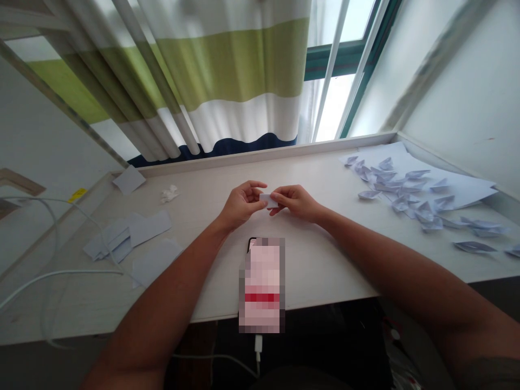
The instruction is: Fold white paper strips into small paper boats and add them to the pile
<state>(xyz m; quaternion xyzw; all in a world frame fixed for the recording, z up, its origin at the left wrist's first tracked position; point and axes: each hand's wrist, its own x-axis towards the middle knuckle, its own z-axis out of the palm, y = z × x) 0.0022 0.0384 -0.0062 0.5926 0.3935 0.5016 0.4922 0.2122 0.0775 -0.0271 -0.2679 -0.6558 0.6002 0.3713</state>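
Between my two hands, above the middle of the white table, is a small folded piece of white paper. My left hand pinches its left end with thumb and fingers. At the other end, the thumb and fingertips of my right hand grip the paper. Some of its folds are hidden behind the fingers. Just below the hands lies a phone, its screen blurred out, at the table's front edge.
On the right, several folded paper boats lie on and around large white sheets. Loose paper squares, a crumpled scrap and white cables are on the left. A striped curtain hangs behind the table.
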